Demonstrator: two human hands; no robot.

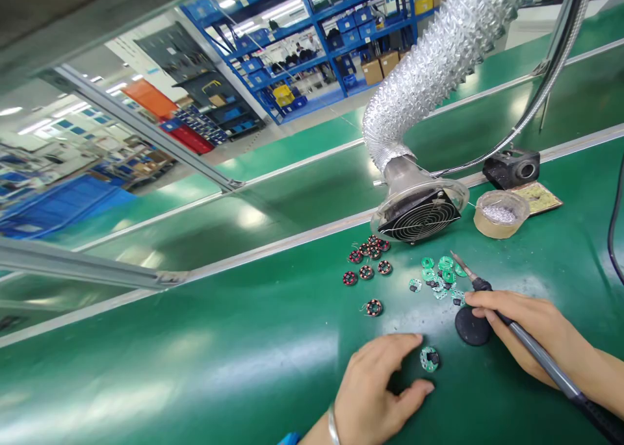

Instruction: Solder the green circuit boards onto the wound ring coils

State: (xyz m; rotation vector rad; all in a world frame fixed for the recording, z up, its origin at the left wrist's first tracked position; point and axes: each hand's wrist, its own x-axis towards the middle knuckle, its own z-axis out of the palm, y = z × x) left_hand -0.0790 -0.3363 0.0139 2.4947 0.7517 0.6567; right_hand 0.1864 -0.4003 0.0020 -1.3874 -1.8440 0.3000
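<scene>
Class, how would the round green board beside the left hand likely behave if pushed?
The round green board probably slides rather than rolls, since it lies flat on the smooth, glossy bench. Small beside the left hand, it is likely light.

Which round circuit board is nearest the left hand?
The lone circuit board beside the left hand; the other boards lie clustered farther off, near the soldering iron.

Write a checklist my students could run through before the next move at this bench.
1. Slim grey soldering iron held in the right hand: ok.
2. Iron's pointed metal tip well away from the left hand: ok.
3. Small round green circuit board gripped by the left hand: not ok; the hand stands open beside it.
4. Square black fan with round wire guard running: cannot tell.
5. Tip hot: cannot tell.
</scene>
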